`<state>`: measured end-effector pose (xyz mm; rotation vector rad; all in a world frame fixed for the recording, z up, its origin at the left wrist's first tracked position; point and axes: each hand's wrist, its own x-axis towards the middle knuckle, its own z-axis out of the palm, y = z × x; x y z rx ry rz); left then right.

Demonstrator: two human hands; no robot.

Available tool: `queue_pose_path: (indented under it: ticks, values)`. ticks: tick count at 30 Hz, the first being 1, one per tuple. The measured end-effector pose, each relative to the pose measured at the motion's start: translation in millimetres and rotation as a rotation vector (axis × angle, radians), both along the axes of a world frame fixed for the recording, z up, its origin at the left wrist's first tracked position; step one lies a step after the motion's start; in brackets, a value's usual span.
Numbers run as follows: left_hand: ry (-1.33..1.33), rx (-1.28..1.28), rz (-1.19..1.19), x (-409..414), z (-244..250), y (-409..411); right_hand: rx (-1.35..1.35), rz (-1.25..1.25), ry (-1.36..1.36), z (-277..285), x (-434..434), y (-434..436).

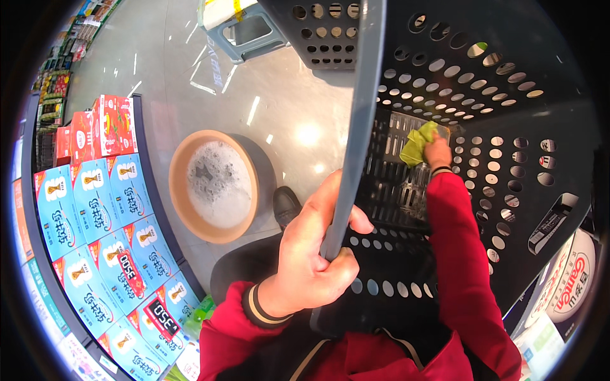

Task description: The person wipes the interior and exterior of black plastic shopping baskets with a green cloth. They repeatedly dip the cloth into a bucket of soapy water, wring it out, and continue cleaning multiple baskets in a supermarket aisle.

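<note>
My left hand is closed around the grey rim of a large black plastic basket with rows of round holes. Deep inside it, my right hand holds a yellow-green cloth against the slotted far part of the basket, where the surface looks wet and shiny. Part of the cloth is hidden under the fingers. To the left of the basket, a tan round basin of sudsy water stands on the floor.
Blue milk cartons and red boxes are stacked on the left. A grey-blue plastic stool stands at the top, near another perforated black basket. My dark shoe is beside the basin. A white printed package lies at the right.
</note>
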<state>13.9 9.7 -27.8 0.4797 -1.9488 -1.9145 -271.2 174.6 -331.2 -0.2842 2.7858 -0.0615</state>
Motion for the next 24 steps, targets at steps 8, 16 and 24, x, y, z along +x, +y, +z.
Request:
queue_pose_path:
  ticks: [8,16,24]
  values:
    - [0.049,0.032,0.012,-1,-1,3,-0.115,0.558,-0.222,0,105,3]
    - [0.006,0.067,0.033,3,1,4,-0.203,0.909,-0.136,3,109,-17]
    - [-0.042,0.029,-0.023,-1,4,-1,-0.151,0.658,0.034,-24,44,-96]
